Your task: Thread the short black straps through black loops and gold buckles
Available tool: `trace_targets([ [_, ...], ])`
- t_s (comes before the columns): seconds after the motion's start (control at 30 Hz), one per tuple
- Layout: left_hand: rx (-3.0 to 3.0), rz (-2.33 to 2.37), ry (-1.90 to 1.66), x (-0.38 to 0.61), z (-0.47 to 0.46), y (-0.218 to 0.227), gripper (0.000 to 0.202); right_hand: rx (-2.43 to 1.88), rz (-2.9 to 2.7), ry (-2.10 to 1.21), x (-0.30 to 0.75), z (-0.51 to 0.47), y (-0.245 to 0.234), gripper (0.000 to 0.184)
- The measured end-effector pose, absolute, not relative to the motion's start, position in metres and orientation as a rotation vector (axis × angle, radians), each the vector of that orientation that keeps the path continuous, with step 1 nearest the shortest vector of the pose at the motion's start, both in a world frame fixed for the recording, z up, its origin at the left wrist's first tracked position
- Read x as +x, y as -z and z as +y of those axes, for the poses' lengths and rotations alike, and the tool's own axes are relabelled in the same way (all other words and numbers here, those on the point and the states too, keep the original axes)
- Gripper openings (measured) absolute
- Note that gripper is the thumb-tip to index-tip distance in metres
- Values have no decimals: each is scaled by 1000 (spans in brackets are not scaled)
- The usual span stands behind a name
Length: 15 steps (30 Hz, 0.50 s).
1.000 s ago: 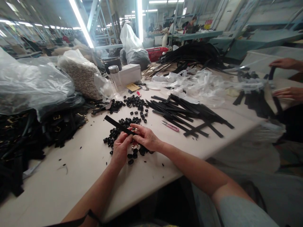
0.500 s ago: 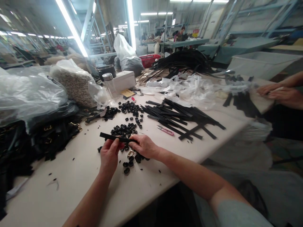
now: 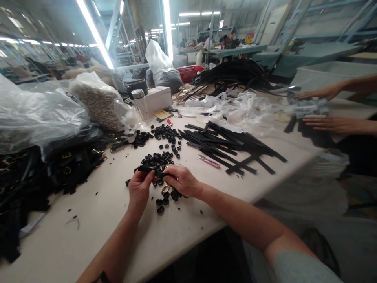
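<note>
My left hand (image 3: 139, 188) and my right hand (image 3: 182, 180) are both closed on one short black strap (image 3: 149, 169), held just above the white table (image 3: 88, 232). A gold metal buckle (image 3: 165, 188) hangs at the strap between my hands. Under and behind my hands lies a scatter of small black loops (image 3: 160, 159). A pile of loose black straps (image 3: 229, 143) lies to the right, with pink snips (image 3: 208, 160) in front of it.
Black belts with gold buckles (image 3: 38, 173) heap at the left under clear plastic bags (image 3: 41, 114). A white box (image 3: 157, 98) and a metal-capped jar (image 3: 140, 103) stand behind. Crumpled plastic (image 3: 235, 108) lies farther back. Another person's hands (image 3: 326, 118) work at the right edge.
The strap stuck out long to the left before; now only a short part shows between my hands. The other person's hands have shifted at the right.
</note>
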<state>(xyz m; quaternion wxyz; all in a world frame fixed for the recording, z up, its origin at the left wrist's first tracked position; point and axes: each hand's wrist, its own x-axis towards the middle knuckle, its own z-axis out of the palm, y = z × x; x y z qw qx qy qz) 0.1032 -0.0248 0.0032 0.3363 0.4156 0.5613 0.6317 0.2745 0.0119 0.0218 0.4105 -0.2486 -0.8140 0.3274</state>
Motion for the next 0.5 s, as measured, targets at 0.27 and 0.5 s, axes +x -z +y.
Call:
trace_targets([
  [0.27,976,1428,-1712,98,-21,-5,29,-601,-2052,-866,275,14,-20,13],
  [0.5,666,1231,-1825,97,-17,-10,36,-712,-1747,-1305,270,15,-11,30],
])
